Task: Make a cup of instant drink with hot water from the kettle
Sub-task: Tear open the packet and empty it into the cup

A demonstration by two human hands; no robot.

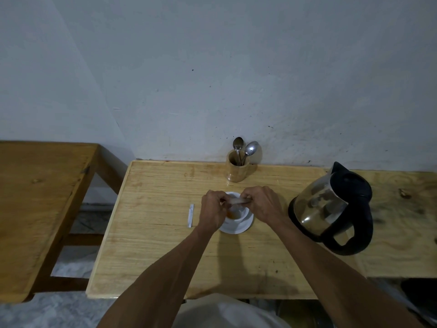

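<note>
A small sachet is pinched at its ends by the left hand and right hand, directly above the white cup. Being light and flimsy, it is best gripped by its edges. The kettle stands at three o'clock.

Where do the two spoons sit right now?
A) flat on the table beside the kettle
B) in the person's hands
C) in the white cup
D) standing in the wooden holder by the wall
D: both spoons stand bowl-up in the wooden holder against the wall, behind the cup.
</note>
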